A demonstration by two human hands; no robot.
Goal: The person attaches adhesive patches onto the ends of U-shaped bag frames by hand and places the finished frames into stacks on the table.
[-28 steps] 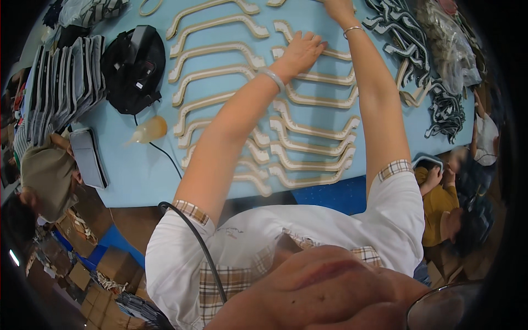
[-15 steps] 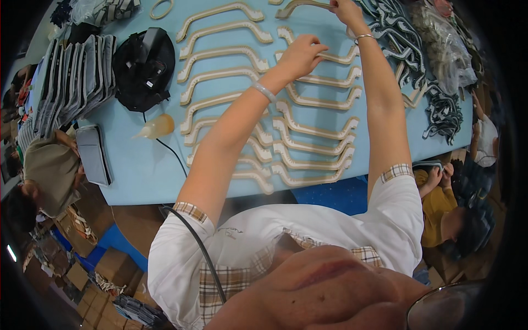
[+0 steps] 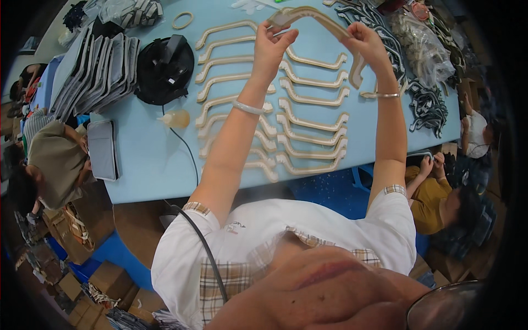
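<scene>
Left hand (image 3: 268,52): we have moved it from the laid-out, bent beige strips (image 3: 313,126) to one end of a tan, bracket-shaped strip (image 3: 314,15).
Right hand (image 3: 367,48): we have drawn it and that strip nearer our body.

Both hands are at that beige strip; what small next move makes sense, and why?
Perhaps lower the strip toward the table: the right hand pinches it near a bend, the left hand is at one end, and similar strips lie in columns there.

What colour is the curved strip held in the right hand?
The curved strip is tan-beige, seen best in the head view.
</scene>
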